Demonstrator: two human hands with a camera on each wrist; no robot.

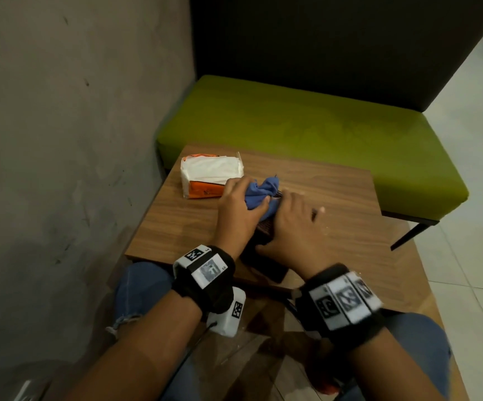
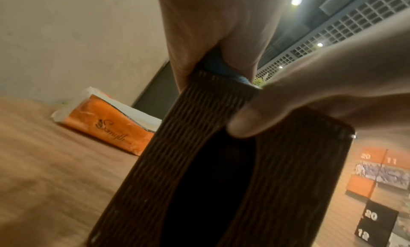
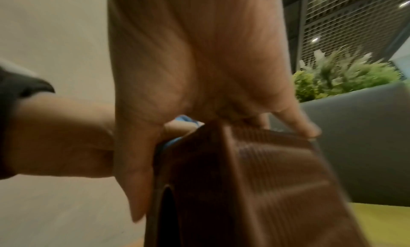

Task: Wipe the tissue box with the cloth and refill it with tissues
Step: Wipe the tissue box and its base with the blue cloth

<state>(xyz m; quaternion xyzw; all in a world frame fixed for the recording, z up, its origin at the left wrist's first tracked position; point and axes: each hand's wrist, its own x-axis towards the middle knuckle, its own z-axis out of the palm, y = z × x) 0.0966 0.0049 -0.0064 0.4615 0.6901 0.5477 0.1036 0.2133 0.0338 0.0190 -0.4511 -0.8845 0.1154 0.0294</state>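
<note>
- Your head camera is looking down and forward over both forearms at the table (image 1: pixel 176 224) and green bench (image 1: pixel 306 134).
- Your left wrist camera is sitting close, low beside the brown box (image 2: pixel 199 128), facing along it toward the wall (image 2: pixel 77 40).
- Your right wrist camera is hugging the same box (image 3: pixel 255 180), looking past it toward a plant (image 3: pixel 341 75).

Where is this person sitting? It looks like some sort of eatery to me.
Probably a cafe or casual restaurant. A green padded bench with a dark high back faces a small wooden table, there's a planter of greenery behind the seating, and numbered signs stand further off, perhaps table markers.
</note>
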